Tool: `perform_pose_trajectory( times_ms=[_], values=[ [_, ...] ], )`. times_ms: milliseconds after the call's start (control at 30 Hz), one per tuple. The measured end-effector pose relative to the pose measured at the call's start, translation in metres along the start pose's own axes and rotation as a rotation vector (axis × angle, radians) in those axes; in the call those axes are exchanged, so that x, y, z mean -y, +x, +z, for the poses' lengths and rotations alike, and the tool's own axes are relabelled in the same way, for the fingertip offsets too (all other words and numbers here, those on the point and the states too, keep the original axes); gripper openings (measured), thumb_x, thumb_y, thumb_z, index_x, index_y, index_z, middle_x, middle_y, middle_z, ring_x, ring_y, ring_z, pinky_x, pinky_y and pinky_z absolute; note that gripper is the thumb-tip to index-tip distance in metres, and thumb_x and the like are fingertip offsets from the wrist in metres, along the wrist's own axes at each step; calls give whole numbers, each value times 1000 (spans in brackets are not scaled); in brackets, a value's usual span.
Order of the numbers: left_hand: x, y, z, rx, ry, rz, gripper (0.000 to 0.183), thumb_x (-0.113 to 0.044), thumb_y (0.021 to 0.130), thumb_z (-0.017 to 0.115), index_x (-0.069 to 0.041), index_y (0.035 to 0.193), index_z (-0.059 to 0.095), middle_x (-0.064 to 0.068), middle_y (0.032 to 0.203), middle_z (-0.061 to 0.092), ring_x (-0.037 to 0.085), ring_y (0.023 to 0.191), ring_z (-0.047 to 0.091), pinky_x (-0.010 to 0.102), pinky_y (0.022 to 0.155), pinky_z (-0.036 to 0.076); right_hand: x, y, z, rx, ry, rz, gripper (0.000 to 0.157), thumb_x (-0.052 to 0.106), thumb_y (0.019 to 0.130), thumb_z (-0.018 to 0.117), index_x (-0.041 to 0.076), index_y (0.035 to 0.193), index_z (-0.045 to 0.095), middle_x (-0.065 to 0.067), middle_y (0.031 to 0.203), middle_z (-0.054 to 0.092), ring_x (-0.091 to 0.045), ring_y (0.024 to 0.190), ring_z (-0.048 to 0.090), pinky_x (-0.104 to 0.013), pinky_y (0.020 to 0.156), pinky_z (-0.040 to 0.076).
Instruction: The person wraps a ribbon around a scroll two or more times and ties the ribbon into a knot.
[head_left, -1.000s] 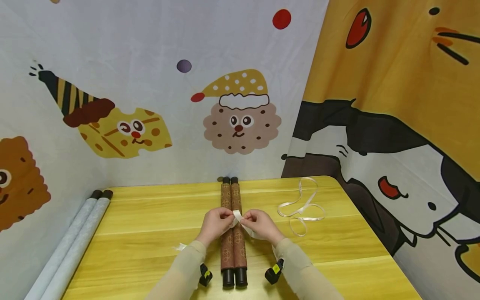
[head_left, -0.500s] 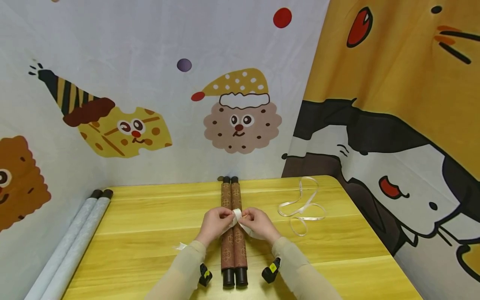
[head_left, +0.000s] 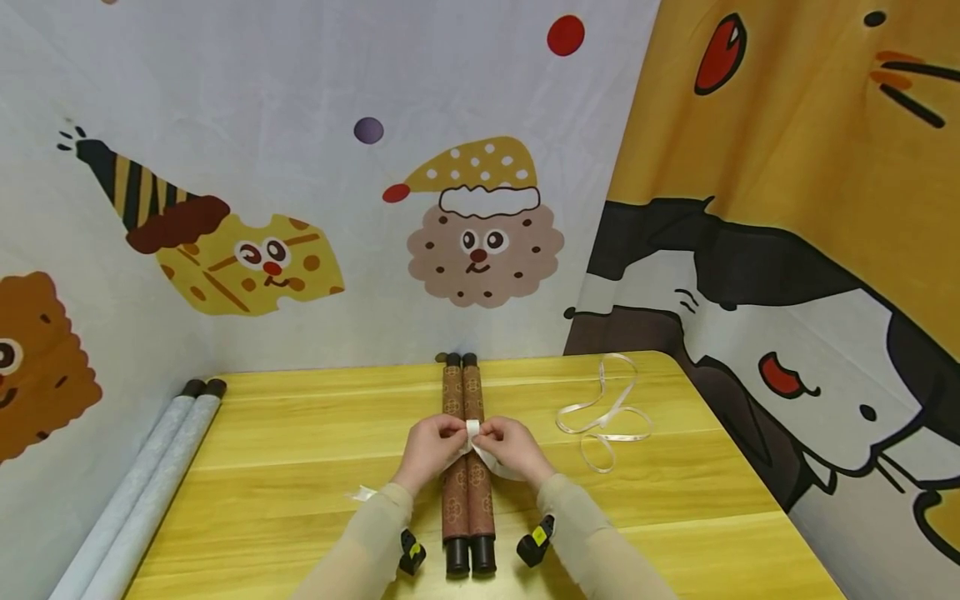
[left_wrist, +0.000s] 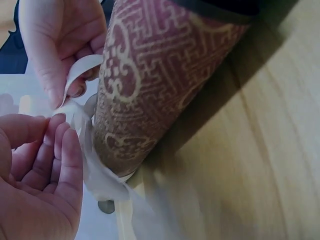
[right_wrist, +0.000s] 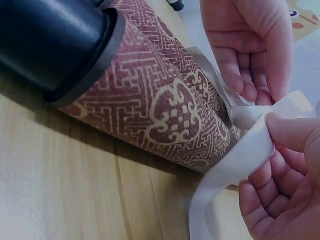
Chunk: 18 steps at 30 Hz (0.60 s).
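Note:
Two brown patterned scroll rolls (head_left: 454, 500) with black end knobs lie side by side on the table, pointing away from me. A white ribbon (head_left: 472, 428) passes around them near mid-length and rises above them between my hands. My left hand (head_left: 429, 450) pinches the ribbon between thumb and forefinger on the left side. On the right, my right hand (head_left: 517, 448) pinches another part of it. In the right wrist view the ribbon (right_wrist: 235, 155) loops over the right fingers and one length hangs down. Whether a knot lies beneath the fingers is hidden.
A loose pale ribbon (head_left: 615, 412) lies curled on the table's right side. Two light grey rolls (head_left: 161, 467) with black ends lie along the left edge. A white ribbon end (head_left: 363, 493) shows beside the left sleeve. A printed cloth (head_left: 300, 100) hangs behind the table (head_left: 315, 417).
My right hand has shifted slightly left, its wrist turning inward. The ribbon piece between the hands now stands more upright. My left hand has hardly moved, and the rolls stay in place.

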<state>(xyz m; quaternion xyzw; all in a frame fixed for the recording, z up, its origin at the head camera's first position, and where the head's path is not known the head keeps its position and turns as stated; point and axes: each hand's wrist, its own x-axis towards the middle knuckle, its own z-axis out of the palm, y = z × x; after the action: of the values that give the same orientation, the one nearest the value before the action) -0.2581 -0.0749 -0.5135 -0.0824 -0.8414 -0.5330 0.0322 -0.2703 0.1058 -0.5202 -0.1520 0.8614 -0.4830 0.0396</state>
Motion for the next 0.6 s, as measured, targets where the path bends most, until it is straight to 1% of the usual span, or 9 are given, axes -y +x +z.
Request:
perform_pose_trajectory(
  times_ms=[100, 167, 233, 300, 367, 467, 600],
  values=[
    [0, 1, -6, -11, 9, 0, 8, -11, 91, 71, -7, 95, 76, 2, 89, 71, 17, 82, 65, 35, 72, 54, -2, -1, -2, -16, -2, 4, 10, 14, 92, 71, 5, 90, 67, 0, 84, 64, -12, 76, 54, -29, 68, 45],
    [0, 2, -11, -34, 20, 6, 8, -11, 92, 71, -7, 96, 76, 1, 88, 71, 17, 82, 65, 35, 72, 54, -4, -3, -3, -23, -4, 8, 9, 13, 92, 72, 6, 89, 66, 1, 86, 63, -12, 78, 53, -30, 70, 45],
    [0, 3, -15, -57, 37, 24, 9, -10, 92, 70, -6, 98, 76, 1, 89, 71, 18, 82, 65, 37, 73, 54, -7, -4, -4, -31, -11, 10, 9, 13, 91, 72, 8, 88, 65, 1, 86, 62, -12, 78, 53, -30, 71, 45],
    [0, 5, -18, -67, 67, 47, 9, -8, 91, 71, -4, 98, 75, 2, 88, 71, 19, 82, 65, 38, 73, 54, -8, -5, -5, -33, -13, -1, 10, 13, 90, 73, 8, 87, 65, 1, 85, 62, -12, 78, 53, -30, 71, 45],
    [1, 5, -19, -52, 116, 72, 9, -6, 90, 71, -4, 97, 75, 2, 88, 71, 18, 81, 65, 37, 72, 54, -9, -5, -5, -32, -15, -8, 11, 13, 90, 73, 8, 86, 65, 1, 85, 62, -12, 78, 52, -29, 71, 45],
    [2, 6, -18, -1, 214, 119, 7, -6, 89, 72, -5, 95, 75, 1, 87, 70, 16, 79, 63, 35, 71, 53, -9, -5, -4, -31, -1, -9, 10, 12, 90, 73, 7, 86, 65, 1, 85, 63, -13, 77, 52, -29, 71, 44],
    [2, 8, -14, 48, 312, 169, 7, -7, 87, 74, -5, 93, 75, 2, 86, 68, 15, 76, 61, 34, 69, 52, -8, -6, -4, -30, 7, 4, 10, 13, 91, 72, 8, 86, 65, 1, 84, 61, -13, 77, 51, -28, 70, 43]
  ],
)
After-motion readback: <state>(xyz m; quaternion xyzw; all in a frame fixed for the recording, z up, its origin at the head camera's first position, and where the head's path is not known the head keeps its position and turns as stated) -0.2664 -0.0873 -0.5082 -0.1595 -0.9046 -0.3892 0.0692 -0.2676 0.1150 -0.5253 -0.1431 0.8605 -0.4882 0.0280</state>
